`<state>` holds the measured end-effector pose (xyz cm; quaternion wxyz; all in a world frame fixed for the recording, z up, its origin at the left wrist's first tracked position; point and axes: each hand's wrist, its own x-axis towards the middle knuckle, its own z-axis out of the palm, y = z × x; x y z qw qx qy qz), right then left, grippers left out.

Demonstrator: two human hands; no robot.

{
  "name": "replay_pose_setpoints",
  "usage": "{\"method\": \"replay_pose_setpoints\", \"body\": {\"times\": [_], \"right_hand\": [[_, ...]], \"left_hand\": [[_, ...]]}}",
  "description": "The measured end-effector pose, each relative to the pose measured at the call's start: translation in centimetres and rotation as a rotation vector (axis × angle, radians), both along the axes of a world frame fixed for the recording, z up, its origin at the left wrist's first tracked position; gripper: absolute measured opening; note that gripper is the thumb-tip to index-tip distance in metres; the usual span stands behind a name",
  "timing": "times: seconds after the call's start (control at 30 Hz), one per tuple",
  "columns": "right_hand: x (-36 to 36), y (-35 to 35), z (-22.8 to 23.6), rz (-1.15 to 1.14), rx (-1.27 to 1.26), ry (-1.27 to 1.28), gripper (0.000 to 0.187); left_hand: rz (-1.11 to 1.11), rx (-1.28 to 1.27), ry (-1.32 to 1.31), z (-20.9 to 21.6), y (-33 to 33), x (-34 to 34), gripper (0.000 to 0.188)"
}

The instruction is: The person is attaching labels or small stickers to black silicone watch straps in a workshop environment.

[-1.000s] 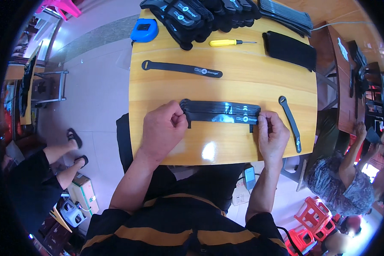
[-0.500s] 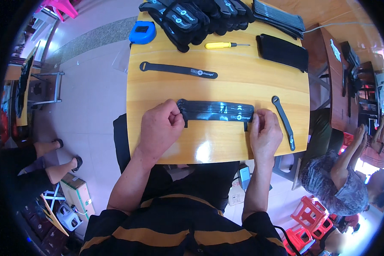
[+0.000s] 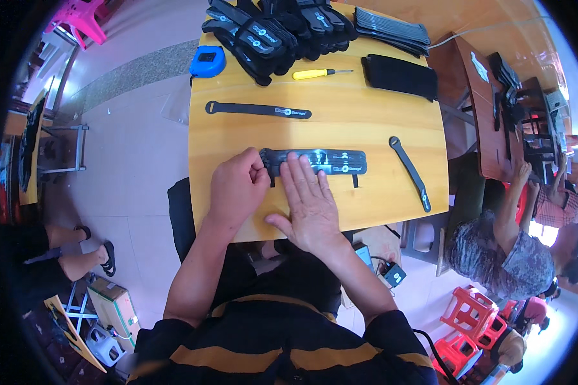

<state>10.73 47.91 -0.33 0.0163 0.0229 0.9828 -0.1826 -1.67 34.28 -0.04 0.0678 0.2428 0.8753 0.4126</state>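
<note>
A neat stack of black straps [image 3: 350, 162] with a glossy top lies crosswise near the front of the table. My left hand [image 3: 236, 189] is closed, its curled fingers pinching the stack's left end. Flat across the left half of the straps rests my right hand [image 3: 311, 208], fingers stretched out and thumb apart. Two short dark tabs stick out under the stack's near edge. One loose black strap [image 3: 253, 109] with a looped end lies behind the stack, and another loose strap [image 3: 410, 174] lies slantwise to the right.
Toward the table's back are a blue tape measure [image 3: 208, 61], a yellow screwdriver [image 3: 311, 74], a heap of black straps [image 3: 257, 38], a black folded bundle [image 3: 401, 77] and a flat pile of straps [image 3: 392, 31]. Another person [image 3: 501, 256] sits at the right, near red stools [image 3: 469, 311].
My right hand has left the stack's right end, moved left and flattened onto the straps. My left hand stays at the left end. The whole view has shifted slightly.
</note>
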Motion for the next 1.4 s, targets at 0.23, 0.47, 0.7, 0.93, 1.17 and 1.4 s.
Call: {"method": "replay_pose_setpoints", "body": {"times": [0.23, 0.47, 0.7, 0.93, 1.17, 1.4], "right_hand": [[4.3, 3.6, -0.8, -0.251, 0.179, -0.013, 0.097], [5.1, 4.1, -1.5, -0.358, 0.170, 0.057, 0.096], [5.5, 4.4, -1.2, -0.506, 0.187, 0.032, 0.094], [2.3, -0.9, 1.0, -0.157, 0.111, 0.245, 0.098], [-1.3, -1.9, -2.1, -0.015, 0.109, 0.162, 0.104], [0.7, 2.4, -1.8, -0.213, 0.231, 0.077, 0.104]], "left_hand": [[0.007, 0.025, -0.062, 0.1, -0.3, 0.2, 0.011], [0.014, -0.002, -0.018, -0.3, -0.2, 0.0, 0.011], [-0.014, 0.011, 0.015, -1.5, -0.9, -0.5, 0.008], [-0.040, 0.116, -0.015, -2.4, -1.3, -0.6, 0.009], [-0.011, 0.039, 0.099, -1.9, -0.4, -0.5, 0.007], [-0.043, 0.058, 0.067, -2.4, -1.1, -0.7, 0.006]]}}
